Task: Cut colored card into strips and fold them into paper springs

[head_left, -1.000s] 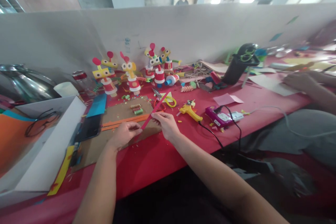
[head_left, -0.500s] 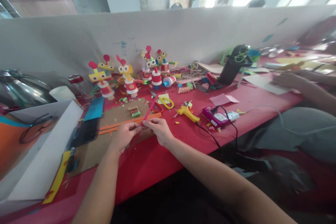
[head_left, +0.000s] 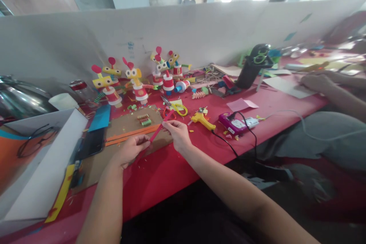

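A narrow pink paper strip (head_left: 156,131) slants between my two hands over the front edge of a brown cardboard sheet (head_left: 114,159). My left hand (head_left: 134,148) pinches its lower part, and my right hand (head_left: 176,132) grips it near the upper end. Two orange strips (head_left: 121,136) lie on the cardboard beyond my left hand, with small folded paper springs (head_left: 145,120) behind them. Yellow-handled scissors (head_left: 180,109) rest just past my right hand. A yellow glue gun (head_left: 203,121) lies to its right.
Several paper-cup figures (head_left: 140,87) stand along the back. A purple power strip (head_left: 232,124) with cords sits right. At left are a white box (head_left: 45,167), a phone (head_left: 92,143) and a metal kettle (head_left: 24,97). Another person's hand (head_left: 317,81) is at far right.
My hands have moved apart along the pink strip, the left one down and left, the right one up and right. The view has shifted slightly.
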A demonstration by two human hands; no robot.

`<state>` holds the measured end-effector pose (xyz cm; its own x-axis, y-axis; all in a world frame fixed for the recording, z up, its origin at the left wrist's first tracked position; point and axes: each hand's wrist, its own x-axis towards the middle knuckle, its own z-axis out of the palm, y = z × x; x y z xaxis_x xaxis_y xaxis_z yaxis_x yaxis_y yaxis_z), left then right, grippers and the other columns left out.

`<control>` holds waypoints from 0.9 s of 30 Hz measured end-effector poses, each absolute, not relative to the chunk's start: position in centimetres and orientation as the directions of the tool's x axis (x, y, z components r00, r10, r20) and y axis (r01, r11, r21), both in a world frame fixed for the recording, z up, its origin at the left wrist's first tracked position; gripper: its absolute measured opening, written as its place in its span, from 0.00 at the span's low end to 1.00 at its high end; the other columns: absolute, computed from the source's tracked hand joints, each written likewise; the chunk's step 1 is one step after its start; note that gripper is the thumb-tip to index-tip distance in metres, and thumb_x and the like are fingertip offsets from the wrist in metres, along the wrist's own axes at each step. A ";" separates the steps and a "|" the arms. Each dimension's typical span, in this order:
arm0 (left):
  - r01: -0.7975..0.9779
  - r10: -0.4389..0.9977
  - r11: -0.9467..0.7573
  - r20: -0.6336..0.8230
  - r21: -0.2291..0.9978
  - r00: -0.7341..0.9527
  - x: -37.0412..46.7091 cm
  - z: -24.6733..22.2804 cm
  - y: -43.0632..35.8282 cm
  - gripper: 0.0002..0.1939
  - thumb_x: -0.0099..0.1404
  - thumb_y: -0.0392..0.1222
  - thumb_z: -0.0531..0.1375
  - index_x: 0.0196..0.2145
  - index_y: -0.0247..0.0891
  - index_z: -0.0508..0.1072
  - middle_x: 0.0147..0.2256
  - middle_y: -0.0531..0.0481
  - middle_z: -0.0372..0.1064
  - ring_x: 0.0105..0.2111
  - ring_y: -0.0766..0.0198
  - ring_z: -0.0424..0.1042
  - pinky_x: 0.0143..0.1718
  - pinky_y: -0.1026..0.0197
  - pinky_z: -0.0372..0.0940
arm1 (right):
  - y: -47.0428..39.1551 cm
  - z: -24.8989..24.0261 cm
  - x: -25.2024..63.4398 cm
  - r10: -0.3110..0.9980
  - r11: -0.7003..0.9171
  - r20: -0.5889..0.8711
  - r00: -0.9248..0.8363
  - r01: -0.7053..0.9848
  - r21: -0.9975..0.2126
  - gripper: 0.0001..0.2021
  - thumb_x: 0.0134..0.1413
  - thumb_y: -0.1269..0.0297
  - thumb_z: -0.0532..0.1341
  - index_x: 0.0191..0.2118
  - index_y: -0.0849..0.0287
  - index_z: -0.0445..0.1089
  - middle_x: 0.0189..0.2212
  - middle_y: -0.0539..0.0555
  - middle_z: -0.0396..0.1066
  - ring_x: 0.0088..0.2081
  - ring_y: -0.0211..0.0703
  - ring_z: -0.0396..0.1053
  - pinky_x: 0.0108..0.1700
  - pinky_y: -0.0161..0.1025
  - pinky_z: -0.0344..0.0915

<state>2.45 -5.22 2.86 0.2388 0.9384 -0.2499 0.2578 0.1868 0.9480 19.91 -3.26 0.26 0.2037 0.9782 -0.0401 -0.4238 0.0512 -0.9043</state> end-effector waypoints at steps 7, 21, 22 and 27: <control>0.219 0.983 0.108 -0.137 0.970 0.121 4.0 2.1 -4.7 0.23 0.45 0.59 0.69 0.27 0.35 0.75 0.24 0.51 0.71 0.25 0.66 0.65 0.31 0.63 0.59 | -3.9 -0.1 19.2 0.990 0.051 0.003 0.139 -0.347 -0.936 0.12 0.38 0.55 0.69 0.22 0.59 0.74 0.18 0.49 0.70 0.21 0.34 0.60 0.26 0.34 0.55; 0.230 0.988 0.052 -0.084 0.972 0.131 5.2 3.1 -4.6 0.17 0.48 0.53 0.67 0.26 0.35 0.75 0.22 0.53 0.68 0.25 0.67 0.63 0.32 0.62 0.58 | -4.1 0.2 19.0 0.995 0.048 0.007 0.100 -0.418 -0.907 0.14 0.37 0.56 0.71 0.19 0.59 0.68 0.17 0.47 0.67 0.21 0.33 0.62 0.28 0.34 0.58; 0.260 0.987 0.035 -0.074 0.965 0.141 5.0 3.1 -4.5 0.16 0.49 0.53 0.66 0.25 0.35 0.74 0.21 0.53 0.67 0.24 0.67 0.62 0.31 0.62 0.57 | -4.2 0.2 19.0 0.997 0.032 -0.001 0.077 -0.434 -0.900 0.14 0.37 0.57 0.71 0.19 0.59 0.68 0.17 0.47 0.68 0.22 0.33 0.63 0.28 0.33 0.58; 0.423 0.972 0.006 -0.104 0.906 0.210 4.3 4.3 -4.6 0.16 0.53 0.53 0.62 0.23 0.36 0.72 0.20 0.54 0.64 0.24 0.66 0.60 0.30 0.62 0.54 | -4.3 0.4 19.1 0.998 -0.056 -0.035 -0.054 -0.456 -0.888 0.14 0.36 0.55 0.71 0.23 0.60 0.71 0.20 0.51 0.73 0.24 0.36 0.69 0.28 0.33 0.61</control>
